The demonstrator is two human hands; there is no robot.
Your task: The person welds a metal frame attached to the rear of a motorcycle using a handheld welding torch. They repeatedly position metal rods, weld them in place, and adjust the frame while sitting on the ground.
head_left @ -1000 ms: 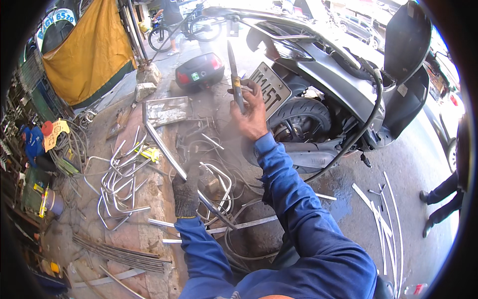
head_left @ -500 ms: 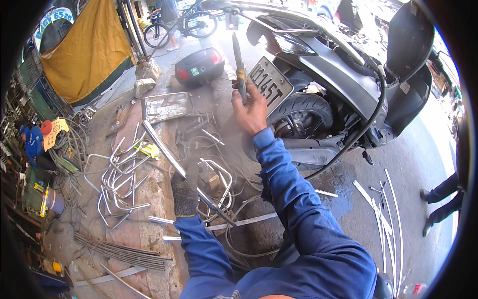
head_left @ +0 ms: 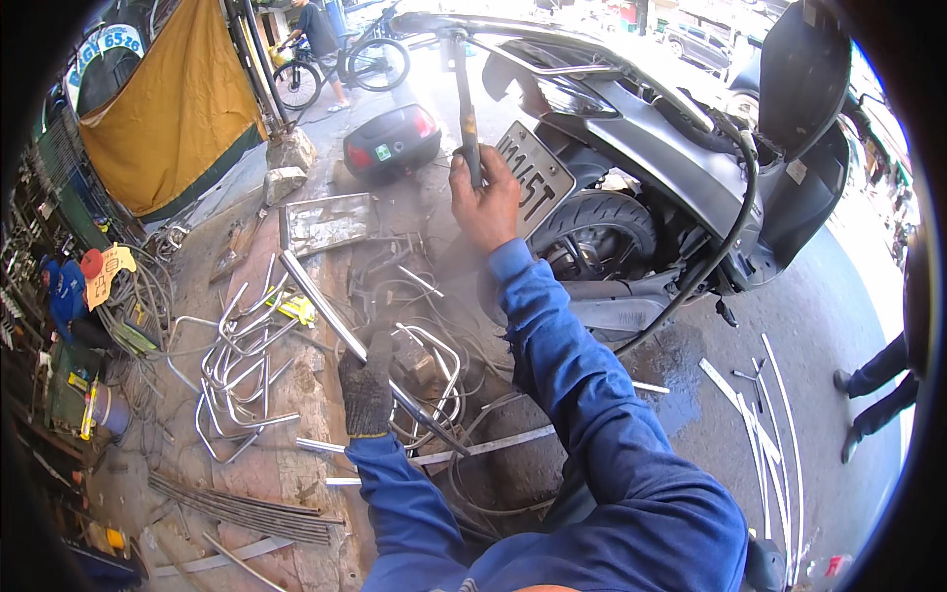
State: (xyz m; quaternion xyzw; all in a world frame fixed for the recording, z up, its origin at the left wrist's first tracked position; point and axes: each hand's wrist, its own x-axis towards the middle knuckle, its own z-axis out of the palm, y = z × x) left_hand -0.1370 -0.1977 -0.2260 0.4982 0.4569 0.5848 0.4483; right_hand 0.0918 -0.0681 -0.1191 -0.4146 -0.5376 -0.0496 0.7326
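Left hand in a dark knitted cloth glove, gripping a long bar of bright, smooth metal. Right hand bare, closed around the dull handle of a hammer. Bent tubes of shiny bare metal lie on rough, dusty concrete ground. Sleeves of matt blue woven cloth. Scooter with glossy grey plastic panels and a matt rubber tyre.
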